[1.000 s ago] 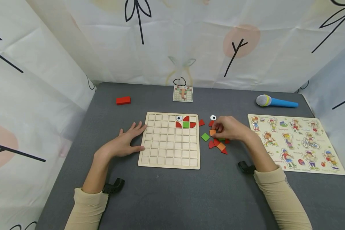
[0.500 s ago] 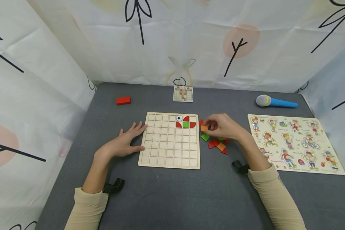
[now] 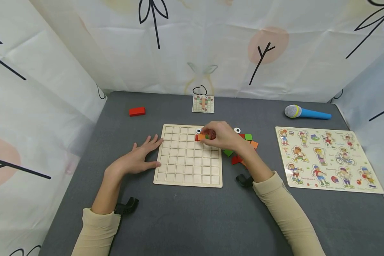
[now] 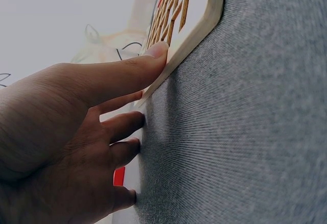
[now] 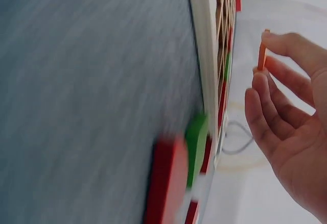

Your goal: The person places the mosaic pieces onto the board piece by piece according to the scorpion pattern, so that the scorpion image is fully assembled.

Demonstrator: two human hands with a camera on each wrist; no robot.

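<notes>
Board [image 3: 179, 168] of pale wood, full of little squares, lies beside the left hand [image 3: 135, 157] and under the right hand [image 3: 223, 136]. The two hands are apart. The left one has its fingers spread, and its thumb and pointer finger touch the board's left edge. The right one pinches a small orange tile [image 3: 201, 137] above the board's back right part.

Tabletop [image 3: 192, 220] before me: grid board [image 3: 179, 160], my left fingers [image 3: 153, 165] at its left edge, tile [image 3: 201, 137] in my right fingers [image 5: 289, 45] over its back right; card [image 3: 203, 104] behind; block [image 3: 137, 111] behind-left; loose tiles [image 3: 228, 152] right; picture board [image 3: 331, 167] farther right, microphone [image 3: 307, 112] behind it.
</notes>
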